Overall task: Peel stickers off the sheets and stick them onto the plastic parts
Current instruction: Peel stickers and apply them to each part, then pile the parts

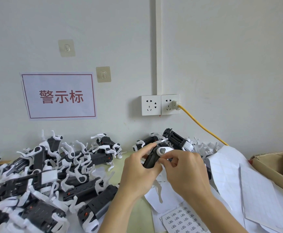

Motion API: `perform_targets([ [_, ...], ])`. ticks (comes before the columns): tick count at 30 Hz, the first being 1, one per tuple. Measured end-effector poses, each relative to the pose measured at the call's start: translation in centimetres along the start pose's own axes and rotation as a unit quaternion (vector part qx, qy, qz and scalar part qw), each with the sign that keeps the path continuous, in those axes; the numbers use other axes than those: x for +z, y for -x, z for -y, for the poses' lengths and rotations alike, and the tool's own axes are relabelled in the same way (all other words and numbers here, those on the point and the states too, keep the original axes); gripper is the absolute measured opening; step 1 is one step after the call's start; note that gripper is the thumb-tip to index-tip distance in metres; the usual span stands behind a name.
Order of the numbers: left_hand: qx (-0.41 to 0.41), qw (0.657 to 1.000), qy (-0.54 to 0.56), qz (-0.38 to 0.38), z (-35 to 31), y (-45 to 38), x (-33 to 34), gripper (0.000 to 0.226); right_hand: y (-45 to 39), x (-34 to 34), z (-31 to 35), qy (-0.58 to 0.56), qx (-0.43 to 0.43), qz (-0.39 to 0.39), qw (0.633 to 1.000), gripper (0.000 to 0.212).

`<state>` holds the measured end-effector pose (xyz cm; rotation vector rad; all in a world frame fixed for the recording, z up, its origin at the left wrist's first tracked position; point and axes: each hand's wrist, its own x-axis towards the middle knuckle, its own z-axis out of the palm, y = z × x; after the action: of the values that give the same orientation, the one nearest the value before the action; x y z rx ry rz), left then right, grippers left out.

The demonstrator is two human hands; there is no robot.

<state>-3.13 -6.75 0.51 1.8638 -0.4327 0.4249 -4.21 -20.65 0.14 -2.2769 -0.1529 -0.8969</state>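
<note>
Head view: left hand (138, 172) grips a black-and-white plastic part (156, 157) with a grey round pivot, held above the pale green table (137, 214), fingers curled round its black body. Right hand (186, 172) touches the same part from the right, thumb and forefinger pinched together at its lower white edge; cannot tell if a sticker sits between them, too small.

Printed sticker sheet (183, 221) with rows of small black-marked labels lies on the table below the right forearm, near the bottom edge. Peeled white backing sheets (235, 179) with empty grid cells lie stacked to the right of the hands.

Big pile of matching black-and-white plastic parts (41, 175) covers the table left of the hands; more of them (176, 140) lie against the wall behind the hands. Brown cardboard box (272, 167) at the right edge.

White wall has a paper sign with red characters (59, 96), 2 clear adhesive hooks (103, 74), a white double socket (160, 105) and a yellow cable (203, 126) plugged into its right half.
</note>
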Motion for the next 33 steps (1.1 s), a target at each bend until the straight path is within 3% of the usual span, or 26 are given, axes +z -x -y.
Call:
perform_targets([
  [9, -0.027, 0.999, 0.031, -0.008, 0.1, -0.1, -0.1, 0.058, -0.4, -0.6, -0.6, 0.017, 0.029, -0.028, 0.999, 0.012],
  [13, -0.067, 0.995, 0.064, -0.047, 0.3, -0.2, -0.4, 0.051, -0.2, -1.4, -0.7, -0.032, -0.030, 0.015, 0.999, 0.021],
  [16, -0.099, 0.989, 0.096, -0.054, 0.3, -0.2, -0.5, 0.048, 0.3, -1.6, -0.3, -0.080, -0.094, 0.077, 0.989, 0.042],
  [20, -0.106, 0.986, 0.122, -0.043, 0.0, -0.1, -0.7, 0.053, 0.4, -1.5, 0.0, -0.041, -0.130, 0.132, 0.982, 0.059],
  [27, -0.107, 0.986, 0.129, -0.027, -0.2, -0.1, -0.6, 0.054, 0.3, -1.7, 0.2, 0.050, -0.129, 0.080, 0.987, 0.064],
  [31, -0.133, 0.979, 0.148, -0.040, -0.2, -0.3, -0.6, 0.051, 0.3, -1.6, 0.1, 0.017, -0.097, 0.049, 0.994, 0.056],
  [33, -0.145, 0.973, 0.168, -0.057, -0.1, -0.4, -0.8, 0.037, 0.2, -1.4, -0.3, -0.020, -0.060, 0.032, 0.997, 0.052],
])
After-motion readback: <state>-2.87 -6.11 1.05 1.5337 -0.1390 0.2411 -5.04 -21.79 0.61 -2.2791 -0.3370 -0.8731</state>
